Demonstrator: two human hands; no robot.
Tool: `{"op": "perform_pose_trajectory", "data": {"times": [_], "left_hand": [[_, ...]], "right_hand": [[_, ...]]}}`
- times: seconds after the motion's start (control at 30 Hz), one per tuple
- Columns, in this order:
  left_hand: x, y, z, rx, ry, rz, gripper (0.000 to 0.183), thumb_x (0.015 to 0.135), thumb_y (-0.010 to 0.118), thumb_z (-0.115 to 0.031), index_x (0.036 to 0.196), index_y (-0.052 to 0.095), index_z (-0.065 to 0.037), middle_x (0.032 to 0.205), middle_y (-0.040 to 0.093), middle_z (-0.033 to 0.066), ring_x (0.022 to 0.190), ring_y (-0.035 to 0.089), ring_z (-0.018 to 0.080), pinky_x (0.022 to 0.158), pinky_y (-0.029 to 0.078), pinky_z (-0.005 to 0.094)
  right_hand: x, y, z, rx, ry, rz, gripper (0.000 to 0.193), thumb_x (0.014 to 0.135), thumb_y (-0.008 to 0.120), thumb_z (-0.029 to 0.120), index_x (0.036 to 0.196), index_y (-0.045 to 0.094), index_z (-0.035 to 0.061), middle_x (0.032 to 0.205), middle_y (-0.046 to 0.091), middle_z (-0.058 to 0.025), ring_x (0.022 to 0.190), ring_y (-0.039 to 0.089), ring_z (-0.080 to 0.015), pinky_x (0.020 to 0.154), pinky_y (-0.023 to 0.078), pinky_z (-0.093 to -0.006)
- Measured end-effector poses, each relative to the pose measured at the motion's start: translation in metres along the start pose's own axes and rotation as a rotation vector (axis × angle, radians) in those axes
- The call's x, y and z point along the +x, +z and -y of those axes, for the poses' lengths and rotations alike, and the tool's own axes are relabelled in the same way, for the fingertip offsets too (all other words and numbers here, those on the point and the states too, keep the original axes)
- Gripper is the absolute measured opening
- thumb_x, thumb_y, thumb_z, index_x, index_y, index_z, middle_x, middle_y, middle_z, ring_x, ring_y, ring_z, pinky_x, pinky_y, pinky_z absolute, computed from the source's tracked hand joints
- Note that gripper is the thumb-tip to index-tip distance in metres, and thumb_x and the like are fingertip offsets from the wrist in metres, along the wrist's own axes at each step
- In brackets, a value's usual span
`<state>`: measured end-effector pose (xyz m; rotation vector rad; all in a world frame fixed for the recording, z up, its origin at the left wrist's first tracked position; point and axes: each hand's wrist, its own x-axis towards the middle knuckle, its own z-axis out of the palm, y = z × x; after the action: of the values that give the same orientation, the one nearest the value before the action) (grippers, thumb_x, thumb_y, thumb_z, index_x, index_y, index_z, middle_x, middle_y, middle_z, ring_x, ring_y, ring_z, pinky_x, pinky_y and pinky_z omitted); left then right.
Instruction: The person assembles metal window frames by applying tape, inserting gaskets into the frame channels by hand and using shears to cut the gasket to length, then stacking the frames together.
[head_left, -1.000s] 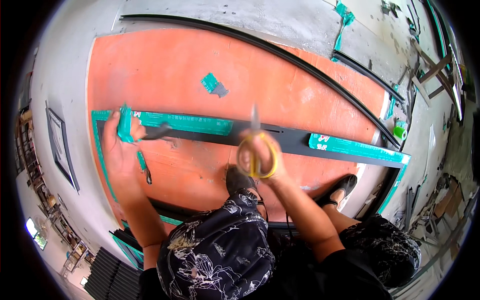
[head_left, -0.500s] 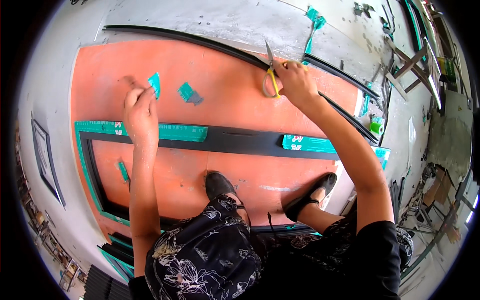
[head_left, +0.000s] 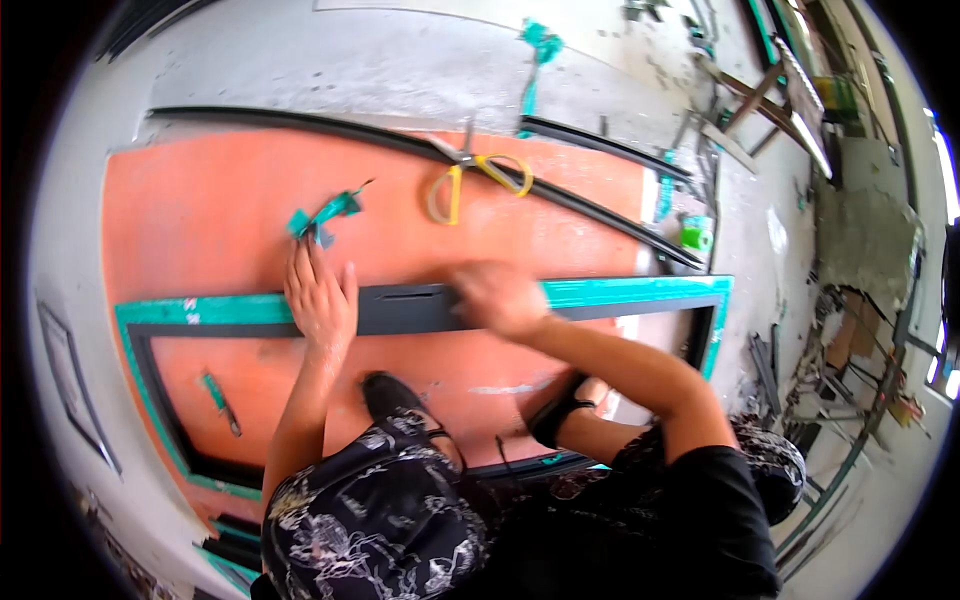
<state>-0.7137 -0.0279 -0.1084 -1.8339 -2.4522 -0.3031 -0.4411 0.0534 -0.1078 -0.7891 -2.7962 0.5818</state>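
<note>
1. Black frame bar (head_left: 410,308), partly wrapped in teal film (head_left: 630,292), lies across the orange board (head_left: 200,215) from 9 o'clock to 3 o'clock, directly under both hands.
2. Left hand (head_left: 320,300) rests flat on the bar, fingers spread wide and pointing to 12 o'clock; a crumpled scrap of teal film (head_left: 325,215) lies just beyond its fingertips.
3. Right hand (head_left: 497,297) sits on the bar at 3 o'clock of the left hand; it is blurred, so its grip cannot be told.
4. Yellow-handled scissors (head_left: 470,175) lie on the board at 12 o'clock of the right hand, well apart from it.
</note>
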Motion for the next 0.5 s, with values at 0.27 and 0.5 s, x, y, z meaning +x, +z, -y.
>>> {"op": "perform_pose_trajectory", "data": {"times": [0.27,0.5], "left_hand": [[-0.059,-0.030,-0.002,-0.489,-0.088,-0.028,0.014,0.092,0.055,-0.009,0.096,0.061,0.003,0.119,0.056,0.0201,0.116,0.050,0.0378,0.100,0.036,0.0488],[-0.240,-0.099,0.178,-0.042,-1.036,-0.120,0.036,0.095,0.061,-0.028,0.080,0.053,0.004,0.075,0.049,0.0160,0.071,0.048,0.0323,0.065,0.039,0.0454]], "right_hand": [[0.025,-0.030,-0.007,0.086,-0.062,0.173,0.043,0.086,0.064,0.033,0.117,0.058,0.0045,0.117,0.059,-0.0122,0.110,0.055,-0.0297,0.096,0.044,-0.0398],[-0.028,-0.095,-0.152,-0.403,0.169,0.364,0.018,0.083,0.056,0.014,0.099,0.061,0.0083,0.104,0.062,-0.0111,0.102,0.058,-0.0300,0.091,0.046,-0.0414]]}}
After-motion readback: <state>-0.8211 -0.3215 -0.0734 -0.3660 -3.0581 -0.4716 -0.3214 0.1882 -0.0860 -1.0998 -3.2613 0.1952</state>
